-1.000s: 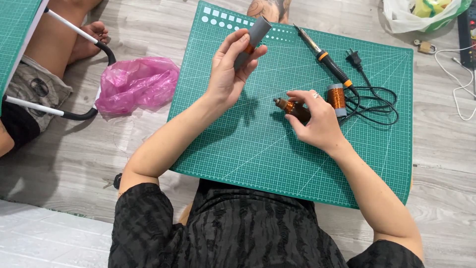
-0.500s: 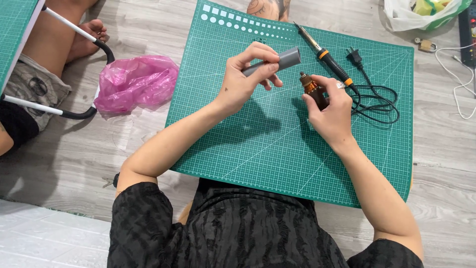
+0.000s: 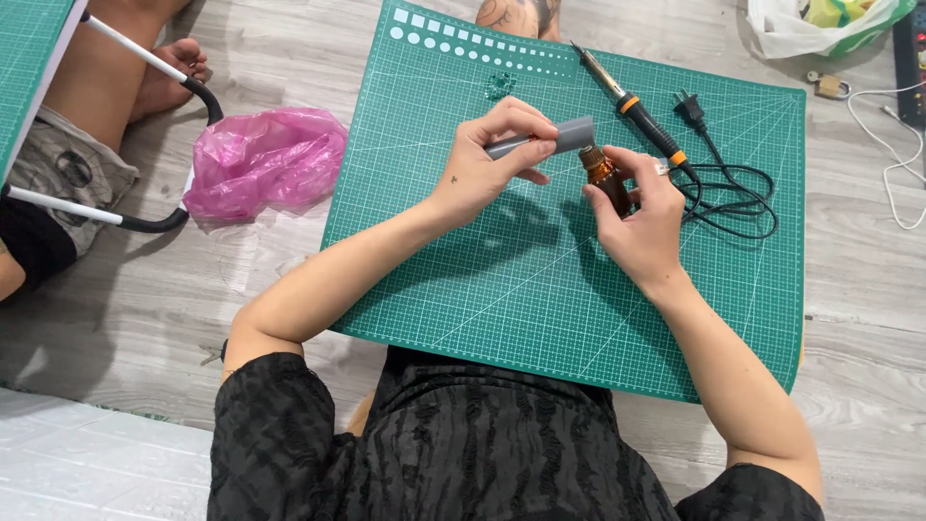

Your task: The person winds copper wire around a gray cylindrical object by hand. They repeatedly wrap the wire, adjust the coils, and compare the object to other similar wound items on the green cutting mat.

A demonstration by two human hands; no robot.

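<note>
Floor [image 3: 868, 289] of pale wood planks carries everything here. At the far left sits another person's bent leg [image 3: 92, 92] beside a white-and-black tube frame [image 3: 145, 63], and just right of that lies a crumpled pink plastic bag [image 3: 262, 159], touching the left edge of a green cutting mat [image 3: 502, 289]. The mat fills the middle of the floor, its near edge against the person's lap.

Above the mat's centre, the left hand [image 3: 487, 164] is curled, thumb and fingers pinching a grey tube [image 3: 555, 138] that lies roughly level, its wider end pointing right. That end nearly meets a small amber-brown part [image 3: 606, 174], whose shape is partly hidden by fingers. The right hand [image 3: 637, 217] grips this part from below, fingers closed around it, wrist bent up from the forearm that runs to the lower right.

Behind the hands, toward the mat's far right corner, a soldering iron [image 3: 627, 101] with a black and orange handle lies slanted, its black cord [image 3: 733, 198] looped and the plug [image 3: 689, 104] resting near it. Off the mat's far right corner sit a white plastic bag [image 3: 801, 24] and a white cable [image 3: 892, 159].
</note>
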